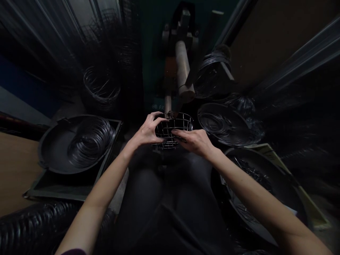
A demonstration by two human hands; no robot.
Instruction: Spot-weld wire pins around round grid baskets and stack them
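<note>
A round wire basket [183,122] of thin metal rods is held in front of my lap, below the arms of a machine [183,63]. My left hand [150,130] grips its left side, fingers over the rim and thumb lower down. My right hand [195,140] is on the near right side, with its fingers closed against the wires. The machine's lower rod [168,102] ends at the basket's far side; I cannot tell whether they touch. The basket's lower part is dark and partly covered by my fingers.
To the left, a black pan [54,148] holds a coil of wire rings [91,141]. At right, one pan [212,124] holds wire rings and another [281,177] holds short metal pieces. More rings [102,86] stand behind on the left.
</note>
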